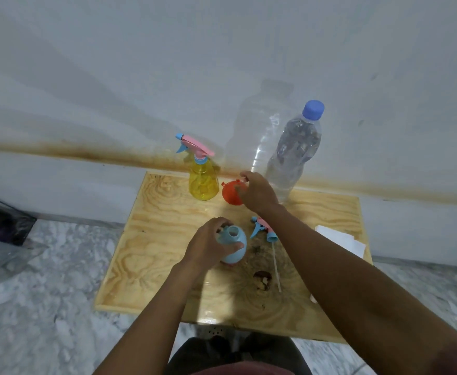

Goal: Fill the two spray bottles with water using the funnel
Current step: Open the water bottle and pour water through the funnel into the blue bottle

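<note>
A light blue spray bottle [234, 246] stands open-necked near the middle of the wooden table [151, 255], and my left hand [208, 246] grips it around the shoulder. Its pink-and-blue spray head [262, 229] lies just to the right, its thin dip tube pointing toward me. My right hand [257, 192] reaches to the back and its fingers close around the orange funnel [229, 193]. Left of the funnel stands a yellow spray bottle [203, 182] with its spray head screwed on. Behind my right hand rises a water bottle [293, 152] with a blue cap.
A large clear empty bottle [257, 131] stands against the white wall behind the funnel. White paper [341, 239] lies at the table's right edge. A dark knot [262, 278] marks the wood near the dip tube. Marble floor surrounds the table; dark bags sit at far left.
</note>
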A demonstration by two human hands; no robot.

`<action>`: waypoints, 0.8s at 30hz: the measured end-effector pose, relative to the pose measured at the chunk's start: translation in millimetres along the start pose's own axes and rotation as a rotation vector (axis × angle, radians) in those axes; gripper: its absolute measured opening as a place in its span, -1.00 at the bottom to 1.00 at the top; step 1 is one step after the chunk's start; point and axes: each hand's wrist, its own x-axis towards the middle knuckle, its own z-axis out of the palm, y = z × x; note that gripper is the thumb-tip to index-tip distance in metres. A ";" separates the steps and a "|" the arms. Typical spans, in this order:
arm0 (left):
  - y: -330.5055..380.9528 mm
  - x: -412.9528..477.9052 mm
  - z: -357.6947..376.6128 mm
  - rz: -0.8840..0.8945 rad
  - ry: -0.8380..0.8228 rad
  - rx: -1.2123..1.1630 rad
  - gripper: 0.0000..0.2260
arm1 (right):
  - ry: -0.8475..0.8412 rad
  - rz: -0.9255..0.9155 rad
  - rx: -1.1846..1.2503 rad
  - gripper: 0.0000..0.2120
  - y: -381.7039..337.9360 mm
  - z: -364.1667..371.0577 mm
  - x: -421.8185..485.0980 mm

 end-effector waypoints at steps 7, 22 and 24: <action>1.2 1.2 -0.6 -0.044 -0.024 -0.006 -0.56 | -0.145 0.016 -0.165 -0.64 20.8 28.1 35.8; 9.0 -11.3 1.5 -0.058 0.011 -0.039 -0.54 | 0.225 -0.009 0.428 -0.78 -3.6 -26.7 -42.1; 9.7 -12.7 1.0 -0.053 0.010 -0.045 -0.43 | 0.249 0.029 0.516 -0.79 -9.9 -39.3 -58.5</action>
